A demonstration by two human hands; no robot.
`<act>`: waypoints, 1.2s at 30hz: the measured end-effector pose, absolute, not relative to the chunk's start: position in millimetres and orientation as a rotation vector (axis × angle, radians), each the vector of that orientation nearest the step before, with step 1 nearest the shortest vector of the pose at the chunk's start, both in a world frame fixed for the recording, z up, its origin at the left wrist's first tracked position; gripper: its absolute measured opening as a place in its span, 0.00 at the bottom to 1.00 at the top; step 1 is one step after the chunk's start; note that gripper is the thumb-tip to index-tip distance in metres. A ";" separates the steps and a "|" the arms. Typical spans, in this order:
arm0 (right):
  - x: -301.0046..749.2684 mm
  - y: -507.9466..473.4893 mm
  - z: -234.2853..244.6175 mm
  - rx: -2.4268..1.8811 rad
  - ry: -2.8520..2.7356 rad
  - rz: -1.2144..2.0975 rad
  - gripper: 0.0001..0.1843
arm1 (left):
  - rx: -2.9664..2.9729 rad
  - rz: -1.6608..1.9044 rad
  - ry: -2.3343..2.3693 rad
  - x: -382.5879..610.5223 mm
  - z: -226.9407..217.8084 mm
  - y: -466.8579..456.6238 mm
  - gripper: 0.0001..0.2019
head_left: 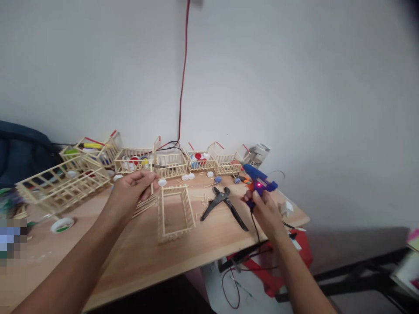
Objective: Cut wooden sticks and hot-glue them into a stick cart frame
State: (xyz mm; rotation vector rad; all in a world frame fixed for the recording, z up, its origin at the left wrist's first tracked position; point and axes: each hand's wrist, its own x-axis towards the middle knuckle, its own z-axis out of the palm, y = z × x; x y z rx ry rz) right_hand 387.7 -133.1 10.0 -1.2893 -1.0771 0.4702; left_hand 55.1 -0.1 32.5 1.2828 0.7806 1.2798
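Observation:
My left hand point(139, 185) is closed, its fingertips pinching a short thin wooden stick point(151, 168) held upright. Just right of it and nearer to me, an open rectangular frame of wooden sticks point(176, 234) lies on the table. My right hand point(266, 209) wraps round the handle of a blue glue gun point(255, 174); a red light glows on its side and its nozzle points up and left. Black-handled pliers point(220, 198) lie spread between the frame and my right hand. Behind the left hand's wrist, several loose sticks point(144, 207) lie together.
Several small stick-built carts with red handles, such as this cart point(170, 163), line the wall. A larger stick frame point(62, 185) tilts at left near a white lid point(62, 225). A white carton point(257, 153) stands behind the glue gun. Its cord point(255, 226) hangs over the table edge.

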 end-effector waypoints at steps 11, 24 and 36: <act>308.8 -123.1 30.3 -0.887 -0.763 1.121 0.18 | 1.318 1.228 0.759 55.0 32.6 -2.7 0.12; 290.0 -127.7 22.3 -1.054 -1.084 0.976 0.16 | 1.857 0.981 0.796 54.6 36.8 -10.1 0.18; 276.5 -138.9 8.8 -1.446 -1.333 0.641 0.24 | 1.499 0.788 0.714 60.7 37.8 -19.9 0.19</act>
